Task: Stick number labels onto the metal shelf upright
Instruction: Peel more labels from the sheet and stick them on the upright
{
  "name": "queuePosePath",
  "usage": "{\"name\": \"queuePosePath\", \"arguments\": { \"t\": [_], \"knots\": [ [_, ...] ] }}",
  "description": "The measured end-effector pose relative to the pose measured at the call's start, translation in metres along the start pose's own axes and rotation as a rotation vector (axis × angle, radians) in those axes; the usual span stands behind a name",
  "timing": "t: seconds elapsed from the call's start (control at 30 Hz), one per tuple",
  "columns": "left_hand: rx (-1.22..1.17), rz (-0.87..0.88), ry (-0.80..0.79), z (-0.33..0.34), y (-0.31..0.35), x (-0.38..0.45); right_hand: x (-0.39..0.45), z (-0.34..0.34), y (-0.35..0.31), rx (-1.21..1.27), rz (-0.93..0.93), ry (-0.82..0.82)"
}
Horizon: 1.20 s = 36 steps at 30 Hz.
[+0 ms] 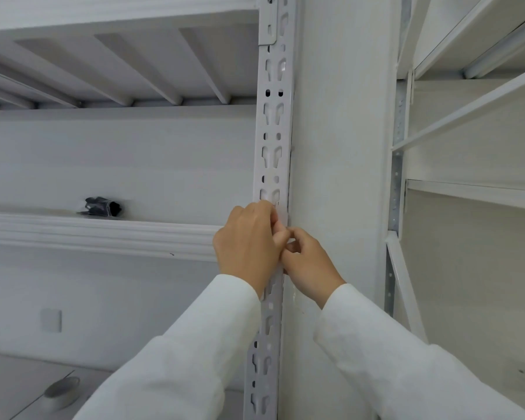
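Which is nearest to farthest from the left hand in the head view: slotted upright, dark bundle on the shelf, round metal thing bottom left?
From the left hand:
1. Slotted upright, touching the fingers, just right of the hand.
2. Dark bundle, on the shelf to the left.
3. Round metal thing, low in the bottom-left corner.

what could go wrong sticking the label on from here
1. The upright is full of keyhole slots, so a label could bridge a hole and bond poorly.
2. Both the left hand and right hand crowd the same spot and hide the label, so it may go on crooked or creased.
3. The fingers work right at the upright's edge beside the white pillar, so part of the label might wrap off the face.
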State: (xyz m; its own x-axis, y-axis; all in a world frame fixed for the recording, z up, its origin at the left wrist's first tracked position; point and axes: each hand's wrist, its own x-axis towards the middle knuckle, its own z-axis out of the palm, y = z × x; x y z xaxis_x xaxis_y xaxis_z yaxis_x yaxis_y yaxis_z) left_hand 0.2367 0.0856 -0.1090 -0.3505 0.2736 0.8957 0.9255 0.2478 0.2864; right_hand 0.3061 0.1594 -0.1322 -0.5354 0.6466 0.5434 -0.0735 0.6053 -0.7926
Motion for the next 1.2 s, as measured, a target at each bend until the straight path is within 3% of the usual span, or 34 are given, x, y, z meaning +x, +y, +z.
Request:
{"name": "queuePosePath", "arguments": {
  "t": [0.37, 0.5, 0.7, 1.07, 1.2],
  "knots": [
    [-0.029, 0.122, 0.171, 0.002, -0.013, -0.005, -0.004, -0.001, -0.003, 0.019, -0.038, -0.011],
    [0.102, 0.043, 0.049, -0.006, -0.005, 0.0, -0.004, 0.0, -0.004, 0.014, -0.033, 0.005],
    [0.163, 0.01, -0.003, -0.003, 0.001, 0.007, -0.006, 0.002, -0.005, -0.01, -0.006, 0.021],
    [0.111, 0.094, 0.092, 0.009, -0.006, 0.003, -0.007, 0.0, -0.005, -0.028, -0.02, 0.013],
    [0.004, 0.027, 0.06, 0.007, -0.014, 0.007, -0.008, 0.001, -0.005, -0.015, -0.033, 0.011]
  ]
}}
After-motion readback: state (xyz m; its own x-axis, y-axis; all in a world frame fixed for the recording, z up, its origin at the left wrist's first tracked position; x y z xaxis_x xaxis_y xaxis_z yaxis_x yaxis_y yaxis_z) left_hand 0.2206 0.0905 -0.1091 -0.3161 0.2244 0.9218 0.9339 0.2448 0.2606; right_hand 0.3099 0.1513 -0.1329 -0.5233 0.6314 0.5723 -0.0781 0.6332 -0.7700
